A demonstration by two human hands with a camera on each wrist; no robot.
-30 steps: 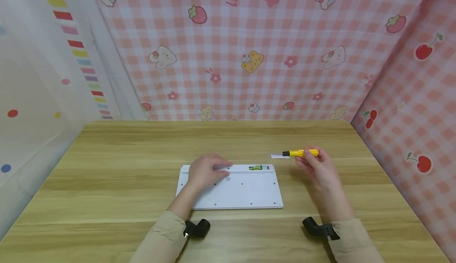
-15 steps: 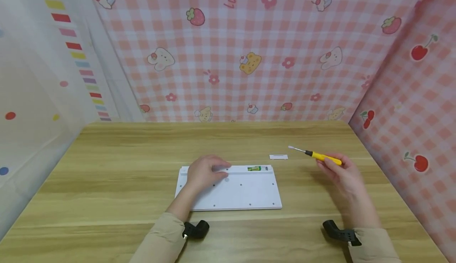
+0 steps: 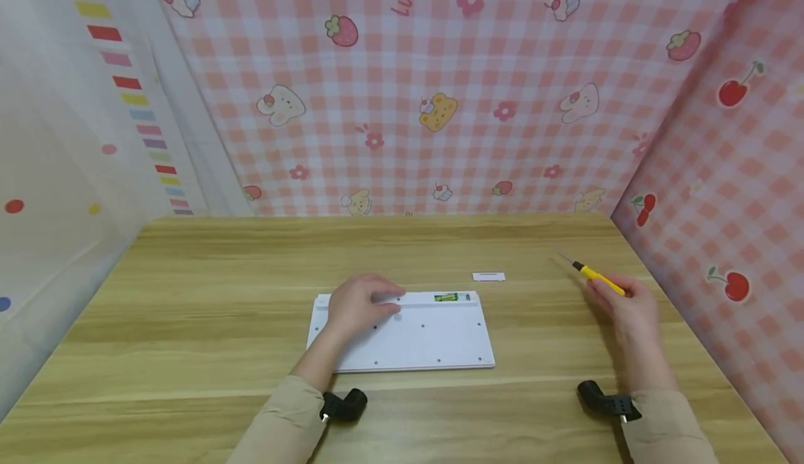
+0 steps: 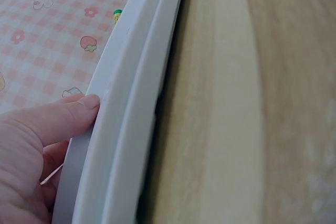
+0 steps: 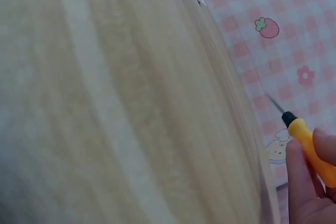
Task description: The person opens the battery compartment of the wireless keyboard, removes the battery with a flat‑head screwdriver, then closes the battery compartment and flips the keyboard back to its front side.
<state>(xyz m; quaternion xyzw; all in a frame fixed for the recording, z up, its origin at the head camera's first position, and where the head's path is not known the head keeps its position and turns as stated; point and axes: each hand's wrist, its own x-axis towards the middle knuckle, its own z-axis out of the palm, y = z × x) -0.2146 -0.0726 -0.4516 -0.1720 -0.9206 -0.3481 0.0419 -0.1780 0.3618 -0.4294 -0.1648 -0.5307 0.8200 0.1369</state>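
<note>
The person's left hand [image 3: 358, 307] lay over the left part of a flat white rectangular plastic board [image 3: 433, 345] dotted with small dark screws, gripping the raised strip along its far edge between thumb and fingers. Near that strip's right end a green-and-yellow cylindrical battery [image 3: 445, 297] sat in a slot. Just beyond the board's far right corner, apart from it, lay a small thin white plastic cover [image 3: 488, 277]. Farther right, the right hand [image 3: 634, 310] pinched a yellow-handled screwdriver [image 3: 597, 278] with a black collar, its thin shaft pointing away and leftward, well apart from the board.

A pale cloth with coloured dots [image 3: 56, 136] hung at left, a pink-and-white checked cloth with cartoon prints [image 3: 377, 66] behind, and a checked cloth with cherries [image 3: 685, 171] at right, around a light wood-grain table [image 3: 188, 310].

The left arm partly hid the board's left edge. Wood grain stretched widely left of the board and showed again between its right edge and the right forearm; the table's far edge ran near the back cloth.
</note>
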